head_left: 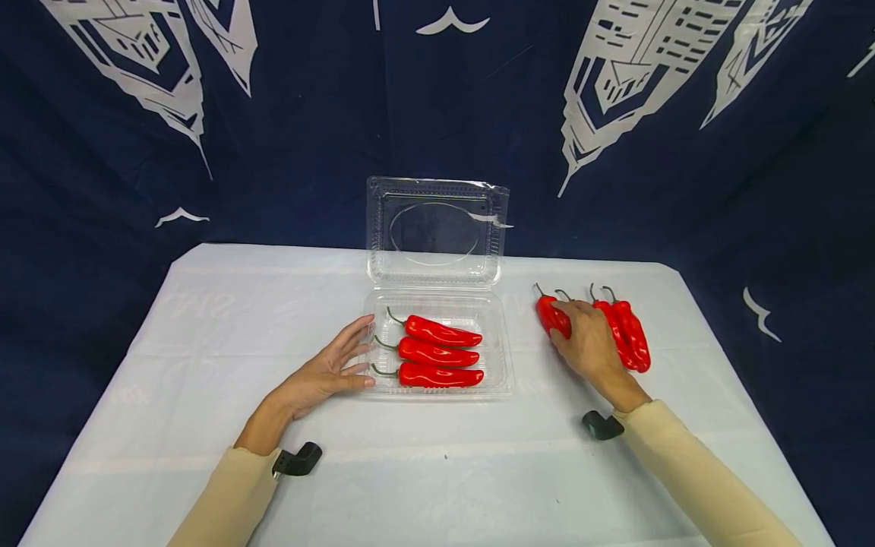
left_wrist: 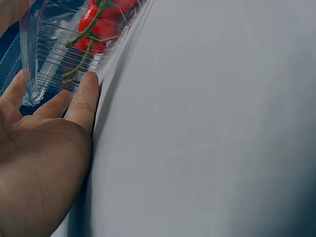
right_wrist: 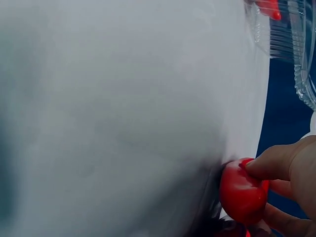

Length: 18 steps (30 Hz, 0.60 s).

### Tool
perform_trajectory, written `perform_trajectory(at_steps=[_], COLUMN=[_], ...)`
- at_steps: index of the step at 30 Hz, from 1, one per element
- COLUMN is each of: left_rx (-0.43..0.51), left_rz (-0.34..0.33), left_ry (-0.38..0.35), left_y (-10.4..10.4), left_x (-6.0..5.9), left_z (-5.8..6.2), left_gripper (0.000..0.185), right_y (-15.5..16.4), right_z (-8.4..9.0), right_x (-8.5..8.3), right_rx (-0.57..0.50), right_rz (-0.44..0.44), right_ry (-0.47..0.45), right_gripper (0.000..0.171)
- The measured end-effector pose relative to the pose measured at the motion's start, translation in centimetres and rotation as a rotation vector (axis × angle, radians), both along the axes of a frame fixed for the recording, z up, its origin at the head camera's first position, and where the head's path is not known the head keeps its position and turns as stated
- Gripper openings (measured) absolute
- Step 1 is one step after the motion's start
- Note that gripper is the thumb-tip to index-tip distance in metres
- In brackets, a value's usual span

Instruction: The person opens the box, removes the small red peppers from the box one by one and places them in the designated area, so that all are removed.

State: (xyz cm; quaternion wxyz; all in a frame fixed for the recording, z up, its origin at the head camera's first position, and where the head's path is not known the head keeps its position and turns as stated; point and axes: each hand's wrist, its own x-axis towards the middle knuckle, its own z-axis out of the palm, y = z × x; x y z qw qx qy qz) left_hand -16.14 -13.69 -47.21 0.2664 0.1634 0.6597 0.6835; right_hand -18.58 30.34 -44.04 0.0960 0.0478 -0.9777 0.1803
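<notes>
A clear plastic clamshell container [head_left: 504, 363] stands open at the table's middle, its lid [head_left: 437, 228] upright at the back. Three red peppers [head_left: 437, 353] lie side by side in it, stems to the left. My left hand [head_left: 328, 372] lies flat beside the container, its straight fingers touching the left wall. The left wrist view shows a fingertip [left_wrist: 87, 89] against the container [left_wrist: 49, 64]. Right of the container lies a bunch of loose red peppers [head_left: 632, 334]. My right hand [head_left: 588, 342] rests over them and pinches the leftmost red pepper [head_left: 552, 315], which the right wrist view shows as a red pepper [right_wrist: 239, 192] between thumb and fingers [right_wrist: 284, 165].
A white cloth [head_left: 444, 471] covers the table. A dark blue curtain [head_left: 307, 114] with white building prints hangs behind and around it. Black camera mounts [head_left: 301, 460] sit at both wrists.
</notes>
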Motion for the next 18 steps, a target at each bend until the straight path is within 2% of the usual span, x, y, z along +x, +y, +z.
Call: perform_trajectory(at_steps=[8, 18], left_rx=[-0.001, -0.008], left_rz=[0.0, 0.001], left_ry=[-0.003, -0.007], left_y=[0.08, 0.02], left_x=[-0.03, -0.01], left_z=[0.15, 0.15], left_gripper=[0.103, 0.103], right_y=[0.23, 0.38], right_z=[-0.02, -0.08], right_x=[0.27, 0.33], right_rx=[-0.006, 0.018], right_rz=[-0.033, -0.028], right_ry=[-0.055, -0.049], right_gripper=[0.068, 0.067])
